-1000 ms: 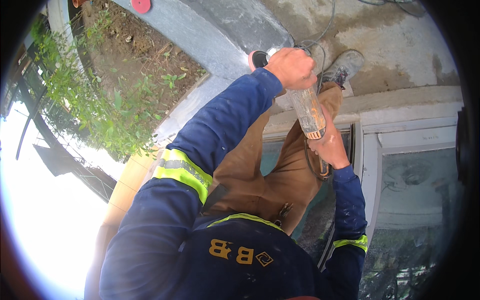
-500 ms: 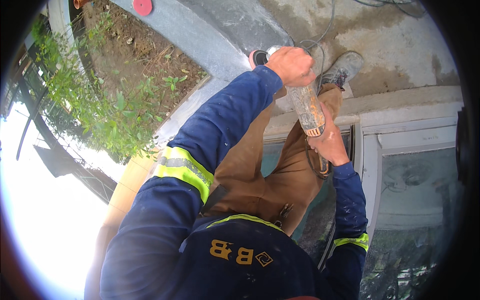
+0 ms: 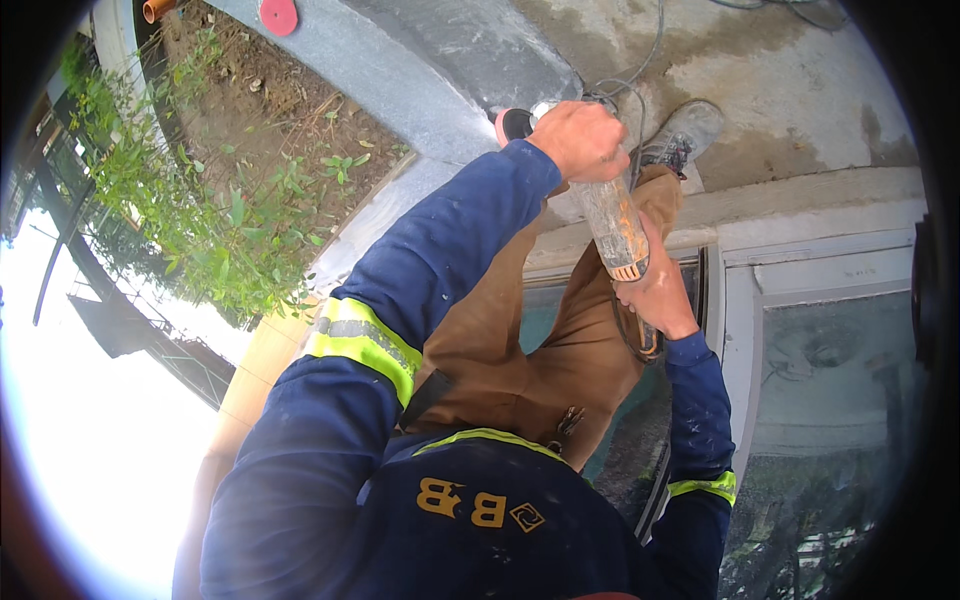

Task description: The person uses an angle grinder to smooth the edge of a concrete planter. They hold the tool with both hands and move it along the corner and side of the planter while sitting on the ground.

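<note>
I hold a worn orange-and-grey angle grinder (image 3: 613,228) with both hands. My left hand (image 3: 583,142) is closed over its front end, by the metal head. My right hand (image 3: 662,285) wraps around the rear of the body, near the power cord; some of its fingers are hidden behind the tool. A round dark pad with a pinkish face (image 3: 514,125) is mounted on the head, tilted on edge against the grey stone ledge (image 3: 400,90). Pale dust or wet sheen shows on the stone beside the pad.
A loose pink-red disc (image 3: 278,15) lies on the ledge at the far left. Soil with leafy plants (image 3: 240,215) borders the ledge. A cable (image 3: 640,85) crosses the concrete past my shoe (image 3: 690,135). A framed glass pane (image 3: 830,380) stands at the right.
The view has shifted slightly. Both hands keep their grip on the grinder, and its pad stays at nearly the same spot on the ledge.
</note>
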### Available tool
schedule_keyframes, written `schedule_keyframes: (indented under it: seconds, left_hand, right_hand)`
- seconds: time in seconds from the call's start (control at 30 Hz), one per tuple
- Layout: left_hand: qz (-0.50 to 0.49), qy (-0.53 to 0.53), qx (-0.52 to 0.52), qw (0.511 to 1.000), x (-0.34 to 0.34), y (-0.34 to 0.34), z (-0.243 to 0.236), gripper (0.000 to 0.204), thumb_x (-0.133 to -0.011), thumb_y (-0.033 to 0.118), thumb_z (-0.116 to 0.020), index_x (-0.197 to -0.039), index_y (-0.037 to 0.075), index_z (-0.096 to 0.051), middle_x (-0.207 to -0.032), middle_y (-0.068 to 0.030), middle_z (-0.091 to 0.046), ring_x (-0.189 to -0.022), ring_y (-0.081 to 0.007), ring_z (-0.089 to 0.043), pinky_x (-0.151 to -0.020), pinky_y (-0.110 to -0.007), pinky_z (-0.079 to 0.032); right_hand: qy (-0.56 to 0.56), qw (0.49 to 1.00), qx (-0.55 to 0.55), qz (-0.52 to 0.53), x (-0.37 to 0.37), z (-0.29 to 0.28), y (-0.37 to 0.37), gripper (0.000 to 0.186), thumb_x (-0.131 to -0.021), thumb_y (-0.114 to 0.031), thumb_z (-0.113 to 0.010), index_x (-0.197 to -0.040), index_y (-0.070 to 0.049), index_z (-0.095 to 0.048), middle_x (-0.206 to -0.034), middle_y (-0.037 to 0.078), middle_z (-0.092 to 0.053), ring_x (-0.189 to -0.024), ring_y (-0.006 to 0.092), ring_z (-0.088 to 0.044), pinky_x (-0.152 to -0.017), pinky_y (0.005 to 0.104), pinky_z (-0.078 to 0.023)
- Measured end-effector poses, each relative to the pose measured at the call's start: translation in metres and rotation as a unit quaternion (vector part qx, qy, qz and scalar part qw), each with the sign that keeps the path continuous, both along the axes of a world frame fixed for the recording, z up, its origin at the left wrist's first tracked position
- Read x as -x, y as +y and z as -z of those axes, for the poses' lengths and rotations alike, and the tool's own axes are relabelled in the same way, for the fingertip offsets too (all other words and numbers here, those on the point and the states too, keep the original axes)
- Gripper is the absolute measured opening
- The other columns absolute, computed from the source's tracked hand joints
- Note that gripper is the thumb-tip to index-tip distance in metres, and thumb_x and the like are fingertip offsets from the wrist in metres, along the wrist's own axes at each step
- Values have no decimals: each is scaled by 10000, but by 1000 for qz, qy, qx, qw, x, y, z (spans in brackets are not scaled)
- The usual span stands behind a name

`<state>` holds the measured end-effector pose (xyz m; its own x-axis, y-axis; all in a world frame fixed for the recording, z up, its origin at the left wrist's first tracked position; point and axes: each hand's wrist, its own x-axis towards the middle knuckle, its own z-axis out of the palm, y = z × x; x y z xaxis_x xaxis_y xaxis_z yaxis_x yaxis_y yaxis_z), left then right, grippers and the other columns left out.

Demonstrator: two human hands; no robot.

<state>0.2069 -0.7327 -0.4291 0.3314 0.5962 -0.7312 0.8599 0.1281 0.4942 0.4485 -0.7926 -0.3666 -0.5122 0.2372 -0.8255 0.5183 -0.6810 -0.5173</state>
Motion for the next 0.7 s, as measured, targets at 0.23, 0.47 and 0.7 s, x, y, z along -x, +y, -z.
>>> schedule_keyframes:
  seconds: [0.23, 0.47, 0.7]
  left_hand:
    - [19, 23, -14, 999, 15, 16, -3, 287, -835, 303, -595, -808, 39, -706, -798, -173, -705, -825, -374, -690, -767, -487, -556]
    - [12, 15, -7, 1000, 10, 8, 2, 275, -838, 299, -591, -828, 51, -708, -793, -183, -702, -816, -387, -687, -767, -490, -557]
    - [5, 20, -13, 1000, 15, 14, 6, 281, -833, 294, -592, -825, 37, -707, -788, -186, -703, -818, -388, -690, -769, -490, -557]
  right_hand:
    - [-26, 997, 68, -7, 17, 2, 14, 969, -696, 48, -685, -1570, -101, -293, -1216, 178, -662, -1006, 279, -685, -834, 351, -550]
    - [-17, 997, 74, -7, 13, -5, 20, 994, -694, 64, -673, -1585, -120, -272, -1179, 168, -667, -881, 238, -683, -772, 348, -552]
    - [-63, 992, 106, -15, 23, -1, 26, 983, -681, 71, -658, -1574, -142, -304, -1048, 153, -692, -712, 220, -663, -677, 349, -546]
